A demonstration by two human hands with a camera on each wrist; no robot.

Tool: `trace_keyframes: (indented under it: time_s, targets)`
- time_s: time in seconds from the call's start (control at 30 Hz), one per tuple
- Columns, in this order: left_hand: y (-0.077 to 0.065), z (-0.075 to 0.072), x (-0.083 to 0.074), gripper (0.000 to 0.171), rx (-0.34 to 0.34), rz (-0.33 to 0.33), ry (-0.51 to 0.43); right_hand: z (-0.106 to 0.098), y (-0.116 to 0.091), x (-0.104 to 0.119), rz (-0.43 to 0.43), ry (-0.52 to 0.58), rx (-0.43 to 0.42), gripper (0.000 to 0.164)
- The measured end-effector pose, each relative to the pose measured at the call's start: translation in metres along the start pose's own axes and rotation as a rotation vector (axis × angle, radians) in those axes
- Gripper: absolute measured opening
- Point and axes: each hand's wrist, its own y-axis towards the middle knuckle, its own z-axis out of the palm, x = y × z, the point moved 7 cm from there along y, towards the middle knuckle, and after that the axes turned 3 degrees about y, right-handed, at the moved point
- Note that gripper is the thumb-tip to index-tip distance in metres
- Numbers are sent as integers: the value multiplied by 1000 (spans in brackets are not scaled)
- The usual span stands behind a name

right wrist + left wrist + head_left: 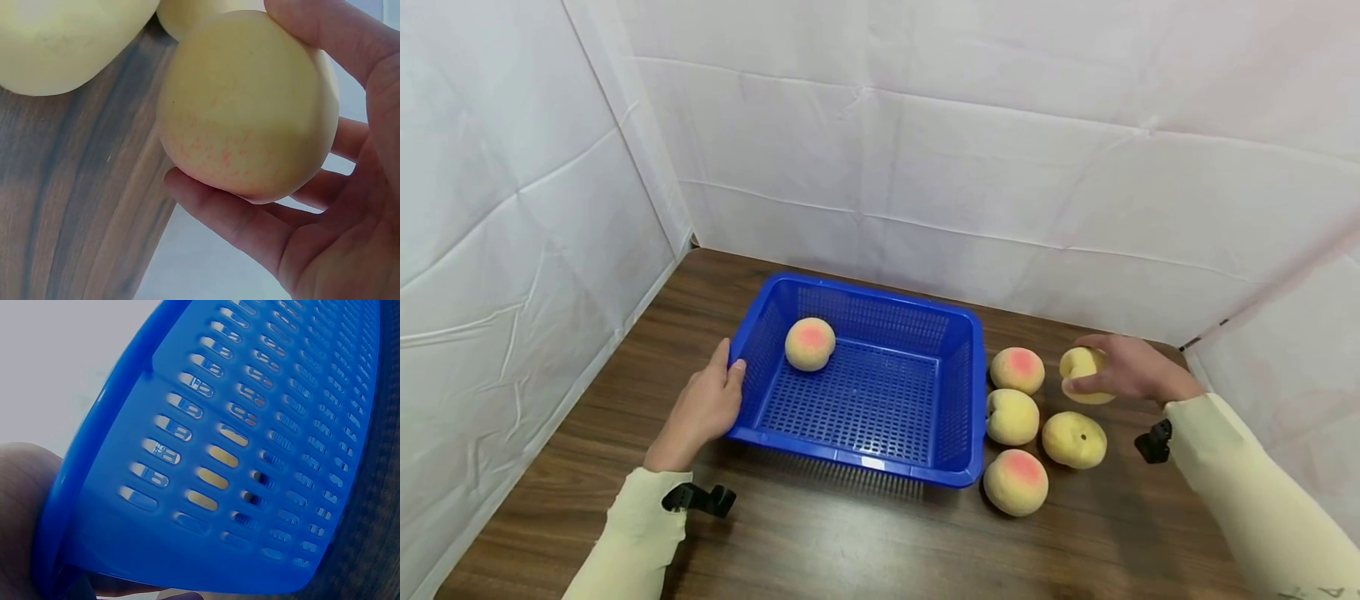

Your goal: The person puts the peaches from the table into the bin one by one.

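My left hand (707, 406) grips the left rim of a blue plastic basket (857, 468), thumb over the edge and fingers outside. In the left wrist view the slotted wall of the basket (144, 531) fills most of the picture. Inside the basket, toward its left back corner, lies a peach (809, 343) with a pink blush. On the right, my right hand (1131, 368) holds a yellow peach (247, 106) between thumb and fingers; the right wrist view shows faint pink specks on its skin. That peach overlaps the tabletop in the head view.
Several more peaches rest on the wooden table (850, 542) right of the basket: a blushed one (1018, 371) at the back, a yellow one (1013, 417), another yellow one (1074, 440) and a blushed one (1016, 483) in front. White cloth walls (925, 150) enclose the table's back and sides.
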Motion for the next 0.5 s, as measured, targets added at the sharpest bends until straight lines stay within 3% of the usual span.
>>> trace_keyframes:
  time_s: [0.5]
  targets:
    - [1,-2,0,58,10,-5,-5,-14,0,14,-10,2,4,86]
